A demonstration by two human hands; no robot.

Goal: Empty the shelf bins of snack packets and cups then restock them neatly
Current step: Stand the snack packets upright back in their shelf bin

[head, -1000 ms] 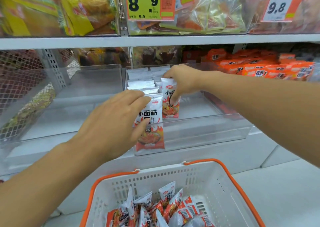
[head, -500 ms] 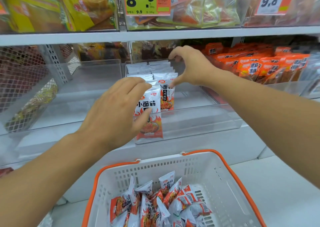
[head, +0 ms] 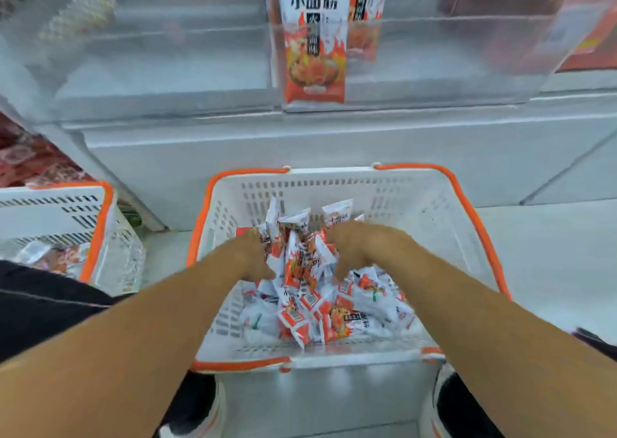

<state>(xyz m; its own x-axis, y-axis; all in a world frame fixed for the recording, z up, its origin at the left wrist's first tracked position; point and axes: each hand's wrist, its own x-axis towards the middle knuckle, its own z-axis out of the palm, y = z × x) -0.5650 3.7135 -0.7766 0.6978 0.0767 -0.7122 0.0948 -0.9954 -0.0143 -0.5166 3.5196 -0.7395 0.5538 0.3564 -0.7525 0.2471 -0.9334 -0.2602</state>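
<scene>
Orange-rimmed white basket (head: 444,204) on the floor holds the heaped snack packets (head: 320,307), both hands, left hand (head: 253,257) and right hand (head: 350,250), gathering a bunch (head: 300,254) between them, grip blurred; second basket (head: 60,210) left, clear bin (head: 434,57) above holding upright packets (head: 314,37).

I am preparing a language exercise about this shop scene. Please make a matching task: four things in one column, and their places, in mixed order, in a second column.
Things:
1. upright packet
2. second basket
3. both hands, the left hand and the right hand
4. heap of packets

Places:
A. at the left edge of the view, on the floor
B. in the clear shelf bin, against its front wall
C. inside the middle basket, gathering packets
D. on the bottom of the middle basket

Pairs: 1-B, 2-A, 3-C, 4-D
</scene>
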